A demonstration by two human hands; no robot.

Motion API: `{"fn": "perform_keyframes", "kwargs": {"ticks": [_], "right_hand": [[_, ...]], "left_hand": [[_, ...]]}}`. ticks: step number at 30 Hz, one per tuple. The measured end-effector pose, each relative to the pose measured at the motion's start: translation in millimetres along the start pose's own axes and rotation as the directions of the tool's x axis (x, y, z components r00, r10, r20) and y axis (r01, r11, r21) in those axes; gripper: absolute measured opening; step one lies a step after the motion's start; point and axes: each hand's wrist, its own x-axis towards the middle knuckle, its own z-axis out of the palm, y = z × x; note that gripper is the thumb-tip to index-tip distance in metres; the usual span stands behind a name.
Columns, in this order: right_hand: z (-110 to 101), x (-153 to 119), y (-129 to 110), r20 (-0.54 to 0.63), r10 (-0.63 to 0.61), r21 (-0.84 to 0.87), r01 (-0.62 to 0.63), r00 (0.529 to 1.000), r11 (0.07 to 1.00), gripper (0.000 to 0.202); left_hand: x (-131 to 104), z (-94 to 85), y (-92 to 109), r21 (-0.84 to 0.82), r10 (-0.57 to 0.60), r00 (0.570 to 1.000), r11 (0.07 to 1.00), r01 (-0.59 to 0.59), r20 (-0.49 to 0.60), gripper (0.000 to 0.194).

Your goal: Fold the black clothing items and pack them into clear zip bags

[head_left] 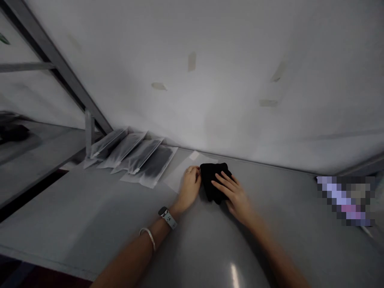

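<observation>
Under right hand (pixel 237 195), black cloth (pixel 209 181)

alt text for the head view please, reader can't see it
A person's right hand lies spread on folded black cloth on a gray table, while the left hand is at its left edge. Left of the cloth lies a flat translucent bag, then four overlapping translucent bags with dark contents.

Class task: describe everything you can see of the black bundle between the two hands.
The black bundle looks like soft fabric, folded into a compact, roughly four-sided block with uneven edges. It lies on the grey table, near a flat translucent sheet. The left hand touches its left edge; the right hand rests across its right side.
</observation>
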Motion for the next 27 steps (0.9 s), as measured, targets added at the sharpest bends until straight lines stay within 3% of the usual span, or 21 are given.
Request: {"fn": "perform_keyframes", "kwargs": {"ticks": [5, 8, 13, 18, 24, 27], "right_hand": [[-12.7, -2.2, 13.4, 0.034, -0.018, 0.226, 0.010, 0.999, 0.974, 0.084], [-17.8, -2.5, 15.1, 0.086, -0.018, 0.259, -0.004, 0.996, 0.966, 0.084], [-8.1, 0.7, -0.1, 0.057, 0.026, 0.103, -0.032, 0.998, 0.994, 0.080], [12.8, 8.9, -23.7, -0.059, 0.177, -0.126, -0.183, 0.982, 0.975, 0.069], [24.1, 19.9, -28.4, -0.115, 0.306, -0.222, -0.325, 0.945, 0.919, 0.061], [26.1, 23.5, -28.5, -0.122, 0.351, -0.240, -0.371, 0.928, 0.897, 0.057]], "left_hand": [[4.3, -10.3, 0.5, -0.024, -0.086, 0.996, 0.996, 0.086, -0.035, 0.015], [6.6, -14.9, -0.1, -0.027, -0.108, 0.993, 0.994, 0.107, -0.052, 0.015], [3.0, -12.7, 9.2, 0.010, 0.028, 0.998, 1.000, -0.027, -0.051, 0.012], [-1.4, -12.0, 20.2, 0.055, 0.110, 0.994, 0.993, -0.108, -0.024, 0.014], [-6.8, -11.5, 30.9, 0.030, 0.237, 0.971, 0.971, -0.237, 0.018, 0.013], [-11.2, -9.6, 37.7, 0.122, 0.252, 0.967, 0.959, -0.256, 0.050, 0.012]]}}
